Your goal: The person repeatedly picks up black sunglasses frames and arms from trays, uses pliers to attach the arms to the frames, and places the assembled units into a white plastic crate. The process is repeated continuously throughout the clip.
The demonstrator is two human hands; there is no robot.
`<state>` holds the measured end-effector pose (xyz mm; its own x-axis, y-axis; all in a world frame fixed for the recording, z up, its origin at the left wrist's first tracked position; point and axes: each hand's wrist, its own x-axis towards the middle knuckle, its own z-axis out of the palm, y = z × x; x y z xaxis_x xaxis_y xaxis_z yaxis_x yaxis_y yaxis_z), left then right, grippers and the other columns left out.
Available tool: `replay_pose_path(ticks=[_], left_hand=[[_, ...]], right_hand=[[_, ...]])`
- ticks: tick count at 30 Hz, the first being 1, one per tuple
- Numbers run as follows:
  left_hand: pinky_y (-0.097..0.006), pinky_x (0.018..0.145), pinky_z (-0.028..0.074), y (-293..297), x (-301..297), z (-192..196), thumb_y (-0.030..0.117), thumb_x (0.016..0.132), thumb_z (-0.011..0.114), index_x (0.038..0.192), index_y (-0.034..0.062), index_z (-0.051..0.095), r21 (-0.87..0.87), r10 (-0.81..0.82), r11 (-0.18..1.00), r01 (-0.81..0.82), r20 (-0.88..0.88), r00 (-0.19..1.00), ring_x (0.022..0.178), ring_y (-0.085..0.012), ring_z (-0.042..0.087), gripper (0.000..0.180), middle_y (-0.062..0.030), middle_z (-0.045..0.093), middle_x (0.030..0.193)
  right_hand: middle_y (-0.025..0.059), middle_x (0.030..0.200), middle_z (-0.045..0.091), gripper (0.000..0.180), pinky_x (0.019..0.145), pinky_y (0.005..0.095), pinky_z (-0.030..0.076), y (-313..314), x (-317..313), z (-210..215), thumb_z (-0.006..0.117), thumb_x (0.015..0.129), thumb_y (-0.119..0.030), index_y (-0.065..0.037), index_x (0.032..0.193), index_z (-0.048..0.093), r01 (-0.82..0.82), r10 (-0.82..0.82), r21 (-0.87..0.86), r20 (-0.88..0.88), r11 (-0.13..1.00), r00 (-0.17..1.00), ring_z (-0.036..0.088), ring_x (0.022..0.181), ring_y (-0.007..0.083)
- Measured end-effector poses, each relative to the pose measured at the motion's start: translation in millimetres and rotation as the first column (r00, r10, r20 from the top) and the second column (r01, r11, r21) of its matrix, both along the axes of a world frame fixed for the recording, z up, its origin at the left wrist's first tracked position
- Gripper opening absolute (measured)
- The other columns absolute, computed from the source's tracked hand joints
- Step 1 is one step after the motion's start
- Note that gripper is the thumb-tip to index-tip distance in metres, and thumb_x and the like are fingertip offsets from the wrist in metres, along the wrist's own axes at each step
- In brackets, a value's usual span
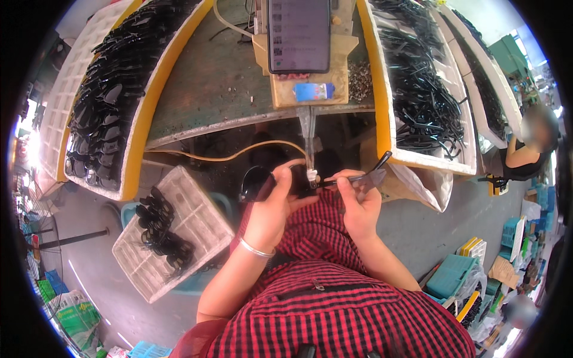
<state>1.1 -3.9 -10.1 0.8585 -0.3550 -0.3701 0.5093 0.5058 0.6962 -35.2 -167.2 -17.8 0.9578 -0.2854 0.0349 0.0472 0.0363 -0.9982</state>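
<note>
My left hand (270,206) is closed on a black sunglasses front (255,184), one dark round lens showing past the thumb. In my right hand (362,209), thumb and fingers pinch a black temple arm (383,161) that points up to the right. A dark translucent piece shows by the right fingers; I cannot tell whether it is a lens. Both hands meet at the lower tip of a narrow metal arm (307,132), which hangs from the bench machine. A small whitish part (312,175) sits at that tip. The joint between the pieces is mostly hidden by my fingers.
A phone (298,36) stands above a blue packet (313,91). To the left, a yellow-sided tray (143,113) holds dark sunglasses fronts; on the right, another tray (382,113) holds black temple arms. A tilted white tray (209,238) carries several glasses. A person (525,156) sits far right.
</note>
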Motion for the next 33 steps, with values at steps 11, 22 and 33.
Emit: replay_pose_path(ticks=[11,22,33], left_hand=[[-0.038,0.086,0.055,1.4,1.2,0.7,0.036,0.104,0.039,0.133,-0.0006,0.046,0.025,0.003,1.000,-0.004,0.049,0.999,0.103,-0.0281,0.065,0.047,-0.0178,0.064,0.115],[-0.038,0.087,0.055,4.8,1.9,-2.6,0.034,0.103,0.040,0.133,-0.0005,0.046,-0.041,-0.006,0.999,0.007,0.032,0.999,0.102,-0.0294,0.065,0.046,-0.0183,0.063,0.115],[-0.039,0.087,0.056,6.2,3.5,-2.0,0.033,0.102,0.043,0.132,-0.0012,0.047,-0.062,-0.011,0.998,0.012,0.025,1.000,0.102,-0.0300,0.065,0.046,-0.0182,0.064,0.114]], right_hand=[[0.0097,0.094,0.068,0.015,0.074,0.0262,0.051,-0.4,0.1,-1.9,0.059,0.095,-0.008,0.003,0.104,0.062,-0.004,0.003,0.021,0.008,1.000,1.000,0.065,0.082,0.0151],[0.0114,0.094,0.068,0.015,0.079,0.0281,0.052,-0.6,1.5,0.6,0.059,0.095,-0.008,0.004,0.103,0.062,-0.012,0.012,0.059,-0.004,0.998,1.000,0.065,0.083,0.0162],[0.0076,0.094,0.068,0.012,0.081,0.0259,0.051,-2.0,-0.2,3.7,0.061,0.094,-0.006,0.003,0.103,0.064,-0.013,0.015,0.108,-0.013,0.994,1.000,0.065,0.087,0.0131]])
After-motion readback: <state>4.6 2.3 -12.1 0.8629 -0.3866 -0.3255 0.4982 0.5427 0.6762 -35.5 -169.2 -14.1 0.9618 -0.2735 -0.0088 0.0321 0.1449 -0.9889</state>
